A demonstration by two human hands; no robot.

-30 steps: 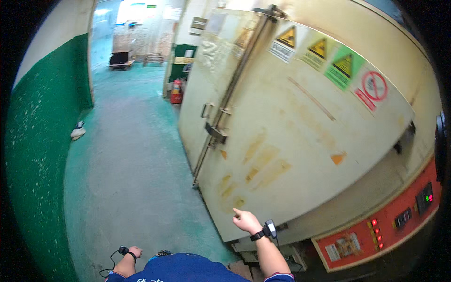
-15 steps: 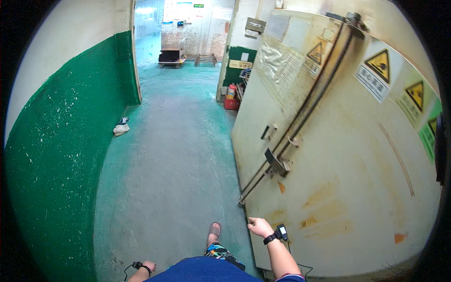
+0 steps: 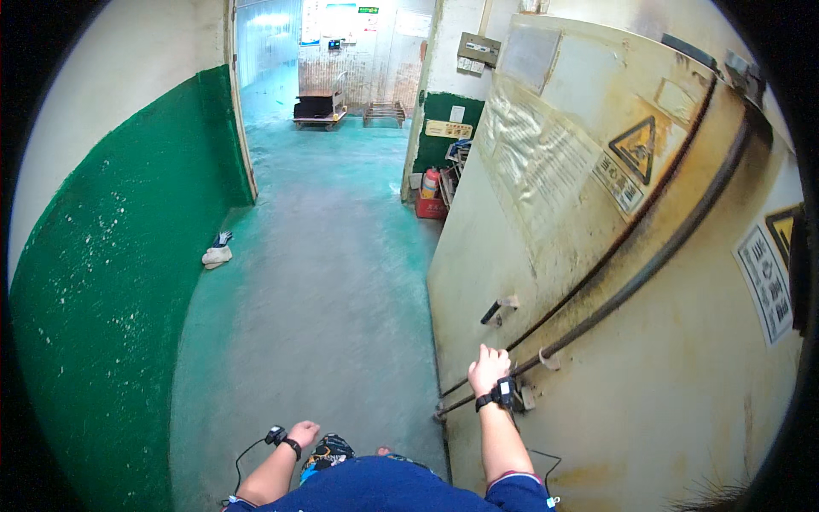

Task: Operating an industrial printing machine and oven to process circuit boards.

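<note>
My right hand (image 3: 489,369) is in front of the big beige metal door (image 3: 648,358), by two long rusty rods (image 3: 589,328) and below a small black door handle (image 3: 498,311). Its fingers look curled, and what they close on, if anything, is hidden. The wrist covers most of the metal latch (image 3: 528,398) on the rods. My left hand (image 3: 304,433) hangs low over the floor, fingers loosely curled with nothing seen in them. Both wrists carry black straps with small cabled devices.
A green and white wall (image 3: 111,222) runs along the left, with a white cloth-like bundle (image 3: 217,256) at its foot. Ahead, past a doorway, stand a loaded cart (image 3: 320,108) and a low metal rack (image 3: 384,113). A red fire extinguisher (image 3: 430,183) stands in a red box beside the doorway.
I am closer to the door, which looms larger. My right hand has risen from the door's lower edge to the latch area. My left hand has swung forward and right.
</note>
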